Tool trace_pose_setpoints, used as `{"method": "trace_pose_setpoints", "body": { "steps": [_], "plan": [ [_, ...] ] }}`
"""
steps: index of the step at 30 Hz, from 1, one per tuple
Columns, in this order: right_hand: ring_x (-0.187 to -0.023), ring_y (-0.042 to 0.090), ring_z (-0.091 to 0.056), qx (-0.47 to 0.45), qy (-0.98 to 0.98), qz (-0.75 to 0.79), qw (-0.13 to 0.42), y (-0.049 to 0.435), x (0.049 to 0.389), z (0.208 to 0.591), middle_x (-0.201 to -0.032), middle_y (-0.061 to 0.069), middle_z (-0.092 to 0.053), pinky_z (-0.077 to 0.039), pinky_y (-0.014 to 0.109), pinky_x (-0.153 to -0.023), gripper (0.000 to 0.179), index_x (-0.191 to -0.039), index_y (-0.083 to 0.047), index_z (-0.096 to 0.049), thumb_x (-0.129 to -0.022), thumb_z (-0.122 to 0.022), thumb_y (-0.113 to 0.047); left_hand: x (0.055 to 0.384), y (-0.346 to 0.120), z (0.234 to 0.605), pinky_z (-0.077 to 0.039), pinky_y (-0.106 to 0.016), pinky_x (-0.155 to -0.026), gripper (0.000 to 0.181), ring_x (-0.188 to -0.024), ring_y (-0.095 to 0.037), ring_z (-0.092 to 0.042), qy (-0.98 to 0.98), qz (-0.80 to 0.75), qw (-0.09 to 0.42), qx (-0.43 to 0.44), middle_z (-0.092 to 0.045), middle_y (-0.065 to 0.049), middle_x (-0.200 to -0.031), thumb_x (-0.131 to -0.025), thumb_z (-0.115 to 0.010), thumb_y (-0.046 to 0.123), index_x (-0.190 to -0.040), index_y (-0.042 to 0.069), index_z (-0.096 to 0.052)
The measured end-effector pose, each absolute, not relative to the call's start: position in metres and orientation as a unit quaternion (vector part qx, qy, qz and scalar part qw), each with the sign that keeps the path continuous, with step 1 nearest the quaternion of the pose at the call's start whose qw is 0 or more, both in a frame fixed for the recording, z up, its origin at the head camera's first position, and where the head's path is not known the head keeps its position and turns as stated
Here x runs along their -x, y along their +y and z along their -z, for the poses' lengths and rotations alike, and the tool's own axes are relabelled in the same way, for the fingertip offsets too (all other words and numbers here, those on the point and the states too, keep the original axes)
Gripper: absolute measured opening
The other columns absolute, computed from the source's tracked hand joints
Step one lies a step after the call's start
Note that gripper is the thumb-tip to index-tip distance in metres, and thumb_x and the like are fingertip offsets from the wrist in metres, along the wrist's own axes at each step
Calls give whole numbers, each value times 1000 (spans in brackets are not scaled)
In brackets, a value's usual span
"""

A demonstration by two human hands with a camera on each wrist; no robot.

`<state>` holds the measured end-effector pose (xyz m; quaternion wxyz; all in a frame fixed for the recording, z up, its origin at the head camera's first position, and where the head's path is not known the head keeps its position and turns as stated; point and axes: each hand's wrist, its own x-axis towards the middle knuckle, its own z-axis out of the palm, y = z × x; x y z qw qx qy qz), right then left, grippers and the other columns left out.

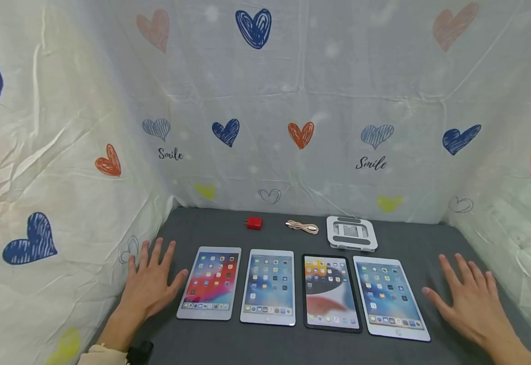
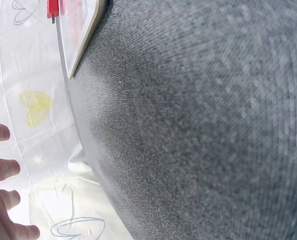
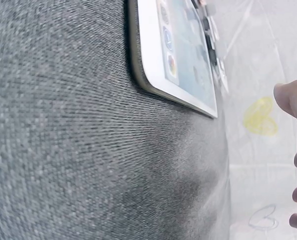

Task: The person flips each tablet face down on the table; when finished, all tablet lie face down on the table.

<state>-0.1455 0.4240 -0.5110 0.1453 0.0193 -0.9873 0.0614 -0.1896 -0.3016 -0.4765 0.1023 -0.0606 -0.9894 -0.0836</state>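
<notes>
My left hand (image 1: 149, 284) lies with spread fingers at the left of the dark grey table (image 1: 329, 350), holding nothing. Just right of it is a white tablet (image 1: 211, 284) with a red and blue screen. A second white tablet (image 1: 268, 288) and a black-framed tablet (image 1: 331, 294) continue the row, all face up. At the row's right end a white tablet (image 1: 390, 298) lies slightly turned, its corner close in the right wrist view. Beyond that tablet my right hand (image 1: 475, 306) has its fingers spread, with nothing in it.
Behind the tablets lie a red charger plug (image 1: 254, 223), a coiled pale cable (image 1: 303, 227) and a white and grey folded stand (image 1: 351, 233). A white curtain (image 1: 265, 167) printed with hearts surrounds the table at the back and sides. A dark band (image 1: 140, 352) circles my left wrist.
</notes>
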Motion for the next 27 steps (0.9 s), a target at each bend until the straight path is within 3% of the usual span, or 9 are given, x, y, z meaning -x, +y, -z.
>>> {"method": "trace_pose_setpoints", "body": {
  "steps": [16, 23, 27],
  "plan": [
    [-144, 69, -25, -14, -985, -79, 153, 421, 141, 507, -165, 45, -26, -2, 85, -127, 103, -173, -2, -20, -102, -68, -59, 191, -305, 470, -8, -89, -122, 89, -163, -61, -8, -988, 94, 108, 60, -22, -34, -176, -106, -61, 57, -171, 4, -31],
    [-142, 70, -29, -39, -979, -113, 164, 421, 138, 505, -162, 46, -30, 6, 81, -129, 98, -172, -1, -21, -103, -69, -50, 190, -299, 457, -24, -80, -126, 91, -160, -58, -24, -980, 107, 141, 92, -36, -32, -171, -103, -65, 57, -169, 2, -36],
    [-144, 69, -30, -61, -971, -147, 176, 419, 134, 503, -161, 46, -32, 9, 77, -132, 93, -171, -1, -25, -102, -71, -43, 188, -286, 445, -30, -78, -125, 93, -161, -54, -28, -973, 164, 121, 104, -37, -29, -173, -101, -71, 53, -170, 2, -34]
  ]
}}
